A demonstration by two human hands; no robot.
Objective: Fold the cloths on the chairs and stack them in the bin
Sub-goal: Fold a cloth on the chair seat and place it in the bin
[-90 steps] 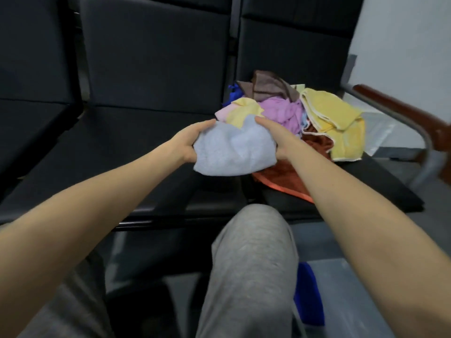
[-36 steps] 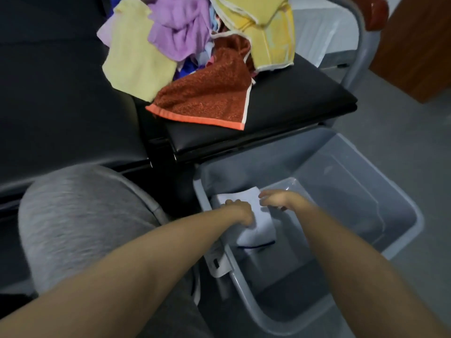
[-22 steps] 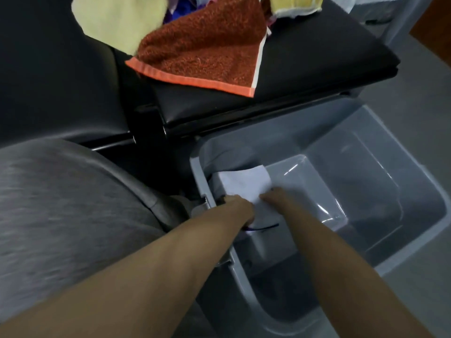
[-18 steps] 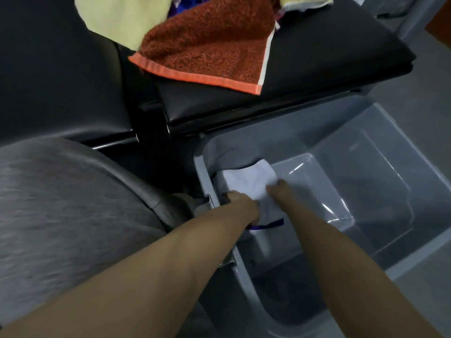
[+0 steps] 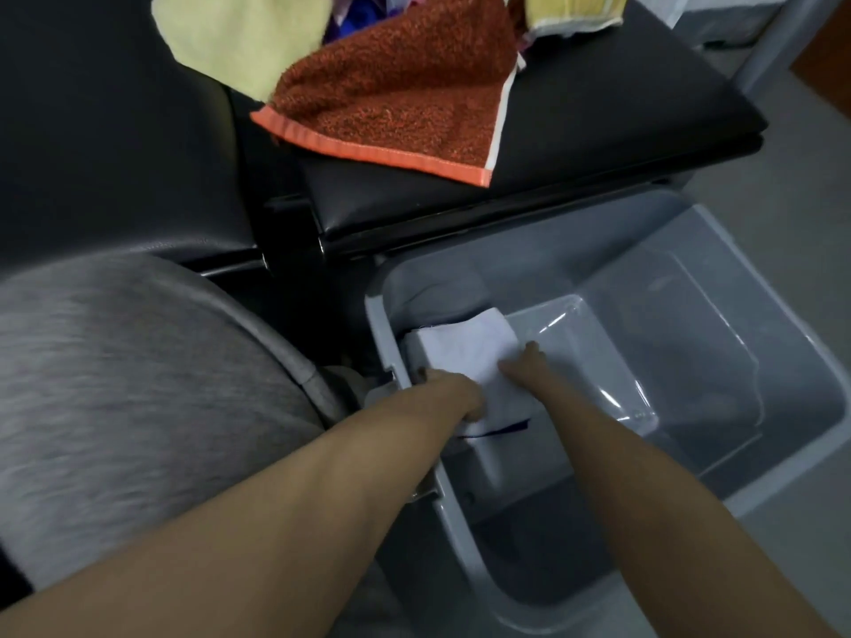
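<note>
A grey, soft-knit trouser knee (image 5: 138,398) fills the lower left, blurred at its edges. Beside it the left forearm runs up and to the right, bare, ending in the left hand (image 5: 453,398), which is knuckles-up with fingers curled down onto the near-left edge of a folded pale cloth (image 5: 469,356); it presses or pinches that edge, though the fingertips are hidden under the hand. The cloth is a smooth, whitish-blue rectangle lying in the near-left corner of the grey plastic bin (image 5: 783,472), on top of another folded piece whose dark purple edge (image 5: 497,429) peeps out below it. The right forearm comes in from the lower right, and the right hand (image 5: 525,368) lies flat with fingers extended together on the cloth's right side, thumb not visible; how tightly it grips cannot be told. The bin is rectangular with rounded corners and glossy inner walls catching reflections.

Above, two black leatherette chair seats (image 5: 598,145) stand side by side. On them lie a pale yellow cloth (image 5: 239,34), smooth, then a rust-red terry towel (image 5: 396,99) with an orange stitched hem and a white side border, its corner hanging toward the seat's front edge, and a brighter yellow towel (image 5: 566,11) with white trim at the top. No writing is legible anywhere.
</note>
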